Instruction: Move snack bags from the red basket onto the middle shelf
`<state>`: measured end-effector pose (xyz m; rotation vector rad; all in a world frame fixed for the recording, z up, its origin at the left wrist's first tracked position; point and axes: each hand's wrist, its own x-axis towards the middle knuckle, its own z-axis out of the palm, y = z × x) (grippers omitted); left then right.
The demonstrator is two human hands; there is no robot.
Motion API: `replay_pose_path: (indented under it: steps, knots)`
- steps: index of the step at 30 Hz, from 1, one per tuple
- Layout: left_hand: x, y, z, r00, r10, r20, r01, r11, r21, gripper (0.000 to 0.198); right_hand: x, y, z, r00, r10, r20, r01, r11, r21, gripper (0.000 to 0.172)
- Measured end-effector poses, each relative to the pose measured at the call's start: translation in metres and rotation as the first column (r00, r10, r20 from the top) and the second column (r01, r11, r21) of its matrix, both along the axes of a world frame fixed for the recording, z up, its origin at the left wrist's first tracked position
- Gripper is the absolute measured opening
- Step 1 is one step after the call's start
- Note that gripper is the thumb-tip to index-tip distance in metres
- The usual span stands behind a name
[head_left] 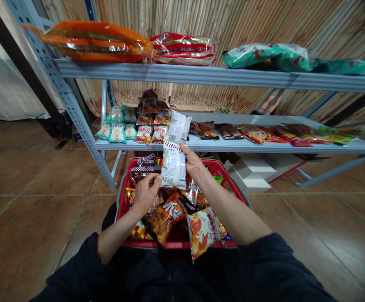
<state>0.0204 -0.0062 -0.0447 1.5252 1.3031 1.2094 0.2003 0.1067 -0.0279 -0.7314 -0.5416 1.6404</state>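
Note:
Two white snack bags with blue print, one above the other, are held up over a red shopping basket (232,188). My right hand (192,161) grips the right side where the upper bag (177,126) meets the lower bag (173,165); whether they are joined I cannot tell. At the lower bag's bottom left corner, my left hand (146,191) pinches the edge. Below my hands the basket holds several snack packets, among them an orange and black bag (169,212) and a white and orange bag (203,230) leaning over the front rim.
On the lower shelf (216,144) stand green and white packets (117,128), a stack of orange and brown packets (151,117) and a row of flat packets (257,133). Large bags, including an orange bag (97,41), lie on the upper shelf. White boxes (253,172) sit underneath.

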Motion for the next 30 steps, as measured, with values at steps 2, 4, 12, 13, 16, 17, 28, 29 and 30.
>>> replay_pose_path:
  steps: [2, 4, 12, 13, 16, 17, 28, 29, 30]
  knots:
    - [0.003, 0.007, 0.002, 0.995, -0.006, 0.100, 0.008, 1.000, -0.024, 0.031, -0.001, -0.002, 0.001, 1.000, 0.005, 0.011, -0.005, 1.000, 0.016, 0.014]
    - [0.007, 0.014, 0.004, 0.973, -0.023, 0.229, 0.038, 0.997, -0.060, 0.034, -0.004, -0.003, 0.003, 1.000, -0.010, 0.013, 0.009, 1.000, 0.027, 0.012]
    - [0.025, 0.026, 0.021, 0.812, 0.046, 0.582, 0.139, 0.953, -0.268, 0.042, -0.011, -0.006, 0.007, 1.000, -0.010, 0.023, 0.008, 0.998, 0.067, 0.011]
    - [0.026, 0.025, 0.021, 0.805, 0.053, 0.590, 0.142, 0.950, -0.278, 0.041, -0.011, -0.006, 0.008, 1.000, -0.004, 0.023, 0.003, 0.998, 0.069, 0.011]
    - [0.027, 0.025, 0.019, 0.816, 0.086, 0.572, 0.105, 0.950, -0.292, 0.037, -0.012, -0.008, 0.008, 0.999, 0.006, 0.036, -0.008, 0.998, 0.058, 0.011]
    - [0.026, 0.026, 0.018, 0.827, 0.100, 0.554, 0.079, 0.954, -0.290, 0.035, -0.012, -0.009, 0.008, 0.999, 0.002, 0.038, -0.004, 0.999, 0.055, 0.011]
    - [0.018, 0.029, 0.027, 0.847, 0.006, 0.532, 0.157, 0.952, -0.261, 0.043, -0.013, -0.009, 0.010, 0.998, -0.013, 0.063, 0.007, 0.996, 0.086, 0.016]
    - [0.019, 0.030, 0.030, 0.835, -0.025, 0.550, 0.206, 0.940, -0.270, 0.045, -0.014, -0.010, 0.011, 0.998, -0.005, 0.065, -0.001, 0.996, 0.090, 0.016]
    - [0.020, 0.031, 0.032, 0.825, -0.040, 0.563, 0.237, 0.930, -0.281, 0.048, -0.016, -0.010, 0.011, 0.998, 0.002, 0.067, -0.008, 0.996, 0.092, 0.015]
